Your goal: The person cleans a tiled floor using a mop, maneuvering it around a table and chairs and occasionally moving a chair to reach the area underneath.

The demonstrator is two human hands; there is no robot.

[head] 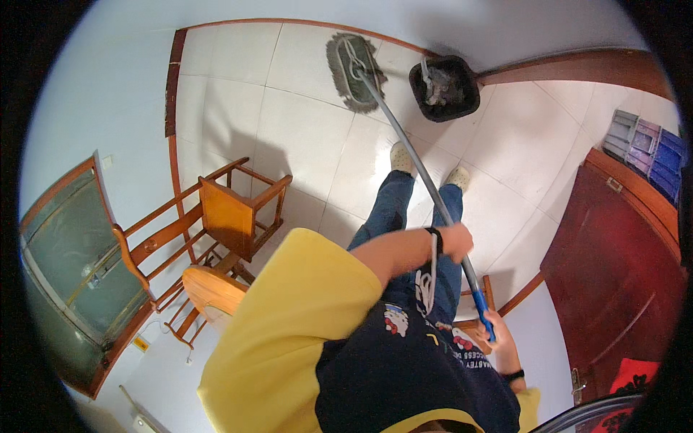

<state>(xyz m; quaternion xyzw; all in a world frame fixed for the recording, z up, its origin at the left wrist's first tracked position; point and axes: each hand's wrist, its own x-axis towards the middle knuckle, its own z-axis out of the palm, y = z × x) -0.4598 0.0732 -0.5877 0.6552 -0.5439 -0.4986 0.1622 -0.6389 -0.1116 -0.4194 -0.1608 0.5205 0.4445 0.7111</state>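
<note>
A long grey metal mop pole [403,135] slants from the upper middle down to the lower right. My left hand [457,242], with a black band at the wrist, is closed around the middle part of the pole. Lower down, my right hand [498,331] grips the blue end sleeve [481,306]. The flat mop head [354,71], with grey fringe, lies on the tiled floor [303,119] beyond my feet. Just right of it stands a black bin [445,89] holding grey debris and pale scraps, close to the wall.
A wooden chair [227,216] and a round-edged wooden piece [214,289] stand at the left, near a glazed door [81,254]. A dark red door [612,270] is at the right, beside a patterned mat or rack [644,146]. Wooden furniture legs [489,292] show behind my right hand.
</note>
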